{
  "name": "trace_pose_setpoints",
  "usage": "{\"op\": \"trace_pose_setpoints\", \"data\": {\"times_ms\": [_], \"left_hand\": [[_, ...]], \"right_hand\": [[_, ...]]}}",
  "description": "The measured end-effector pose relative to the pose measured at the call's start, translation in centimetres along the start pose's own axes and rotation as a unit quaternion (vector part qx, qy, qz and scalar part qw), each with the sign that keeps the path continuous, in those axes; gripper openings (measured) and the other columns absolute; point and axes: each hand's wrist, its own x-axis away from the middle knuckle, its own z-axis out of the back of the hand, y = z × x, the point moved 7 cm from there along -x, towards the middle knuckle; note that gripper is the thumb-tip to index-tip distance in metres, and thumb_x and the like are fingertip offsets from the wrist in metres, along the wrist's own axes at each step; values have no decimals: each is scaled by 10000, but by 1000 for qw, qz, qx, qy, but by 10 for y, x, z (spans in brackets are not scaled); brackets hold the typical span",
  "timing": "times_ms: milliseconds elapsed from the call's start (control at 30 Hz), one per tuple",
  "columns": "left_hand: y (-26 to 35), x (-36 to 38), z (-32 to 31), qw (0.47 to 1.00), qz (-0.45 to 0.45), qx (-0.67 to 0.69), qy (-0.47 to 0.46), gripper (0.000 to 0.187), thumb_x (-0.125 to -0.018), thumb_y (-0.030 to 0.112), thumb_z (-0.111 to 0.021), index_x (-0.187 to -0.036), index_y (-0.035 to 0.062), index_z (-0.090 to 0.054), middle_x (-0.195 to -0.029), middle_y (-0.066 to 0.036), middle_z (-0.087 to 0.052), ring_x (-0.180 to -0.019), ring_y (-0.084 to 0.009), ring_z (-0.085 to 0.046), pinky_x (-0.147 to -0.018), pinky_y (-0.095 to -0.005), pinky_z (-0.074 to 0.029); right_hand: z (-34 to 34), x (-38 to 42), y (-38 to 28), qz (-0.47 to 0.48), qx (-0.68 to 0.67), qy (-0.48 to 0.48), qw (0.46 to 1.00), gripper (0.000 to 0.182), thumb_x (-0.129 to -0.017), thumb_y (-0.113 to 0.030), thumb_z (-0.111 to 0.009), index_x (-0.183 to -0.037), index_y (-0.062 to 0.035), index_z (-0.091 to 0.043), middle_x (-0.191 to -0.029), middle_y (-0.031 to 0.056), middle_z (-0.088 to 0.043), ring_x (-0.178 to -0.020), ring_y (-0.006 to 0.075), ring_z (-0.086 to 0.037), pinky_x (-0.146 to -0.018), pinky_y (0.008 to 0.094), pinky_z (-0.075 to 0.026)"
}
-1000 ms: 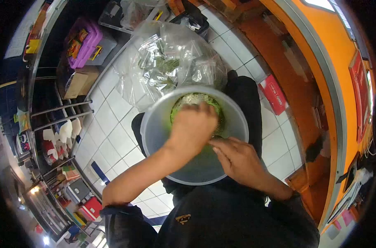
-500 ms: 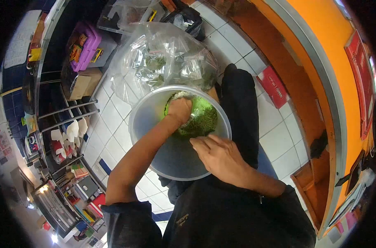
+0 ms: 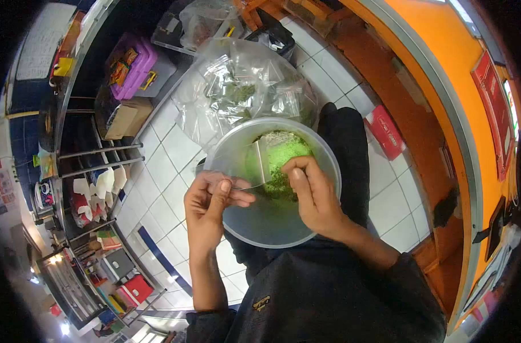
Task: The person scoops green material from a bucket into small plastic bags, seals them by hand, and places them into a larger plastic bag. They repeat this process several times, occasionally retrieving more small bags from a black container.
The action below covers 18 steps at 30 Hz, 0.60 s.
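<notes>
My left hand [image 3: 212, 200] holds a clear zip bag [image 3: 252, 166] by its edge, over the left side of a translucent round tub [image 3: 272, 228]. My right hand [image 3: 313, 191] is over the tub's right side, beside the bag, with its fingers curled together; whether it pinches anything is too small to tell. Under the bag and hands, bright green and darker green loose material [image 3: 286, 150] lies in the tub. Behind the tub, a large clear plastic sack [image 3: 237, 86] holds several small zip bags with green contents.
Left of the sack are a purple-lidded box [image 3: 135, 66] and a cardboard box [image 3: 127, 119]. A metal rack [image 3: 100, 154] stands at the left. A red box [image 3: 385, 132] lies on the tiled floor by the orange counter [image 3: 438, 68]. My dark-clothed leg is right of the tub.
My left hand has come up out of the tub and now holds the clear zip bag at the left. My right hand has moved up beside the bag. The view has shifted slightly.
</notes>
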Motion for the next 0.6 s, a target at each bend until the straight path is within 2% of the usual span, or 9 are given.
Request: {"op": "trace_pose_setpoints", "data": {"times_ms": [33,100,133,200,267,333,400,533,600], "left_hand": [[-4,3,2,1000,-2,8,1,155,-1051,149,-591,-1056,-5,-588,-960,-194,-729,-742,-236,-735,-677,-328,-594],[-12,8,3,999,-12,35,-14,155,-1071,117,-555,-1081,-34,-591,-980,-195,-737,-778,-239,-743,-697,-320,-604],[-15,10,3,999,4,46,-17,154,-1068,116,-564,-1082,-36,-591,-968,-185,-737,-756,-222,-735,-683,-312,-595],[-18,15,5,999,11,37,-20,139,-1066,104,-564,-1076,-32,-593,-935,-162,-730,-734,-200,-723,-661,-300,-581],[-22,21,4,999,19,29,-26,124,-1065,92,-563,-1070,-28,-595,-902,-140,-722,-712,-178,-711,-639,-287,-568],[-15,29,12,989,-52,-116,75,94,-1058,69,-562,-1048,-16,-602,-832,-90,-689,-654,-123,-663,-579,-255,-521],[-17,33,8,994,-54,-73,53,82,-1052,60,-565,-1036,-12,-602,-812,-77,-673,-635,-107,-640,-560,-244,-502],[-24,32,5,998,-49,-15,44,99,-1060,101,-569,-1003,23,-587,-781,-57,-650,-560,-101,-590,-514,-238,-449],[-32,32,9,999,-32,5,34,84,-1059,101,-575,-1008,34,-584,-773,-46,-643,-537,-93,-574,-483,-233,-424]], "right_hand": [[-4,-2,-1,2,8,-3,1000,175,-1083,-120,-484,-1175,-3,-576,-808,68,-576,-738,150,-584,-696,330,-468],[-16,-7,3,-10,-67,-17,998,134,-1045,-115,-582,-1126,-14,-616,-822,14,-597,-722,73,-545,-648,271,-444],[-21,-9,7,-8,-58,-20,998,134,-1045,-115,-582,-1126,-14,-616,-822,14,-597,-722,73,-545,-648,271,-444],[-30,-9,14,27,-82,-16,996,100,-992,-85,-672,-1064,-18,-657,-849,-25,-616,-723,23,-524,-620,226,-427],[-34,-7,19,29,-78,-9,996,85,-974,-64,-690,-1043,-18,-668,-864,-26,-625,-715,17,-523,-614,215,-425],[-34,-5,16,34,-73,2,997,75,-957,-44,-709,-1021,-19,-679,-878,-27,-634,-708,12,-523,-607,203,-424],[-41,-1,17,-11,-98,-14,995,95,-972,-47,-696,-1060,-13,-690,-880,-35,-632,-741,20,-535,-656,205,-445],[-41,-2,4,-10,-156,-24,987,189,-991,-62,-683,-1169,2,-683,-898,-41,-629,-781,32,-545,-713,221,-467],[-43,2,12,-107,-126,-97,982,319,-1006,-86,-675,-1306,15,-633,-936,-30,-627,-863,41,-564,-794,234,-483]]}}
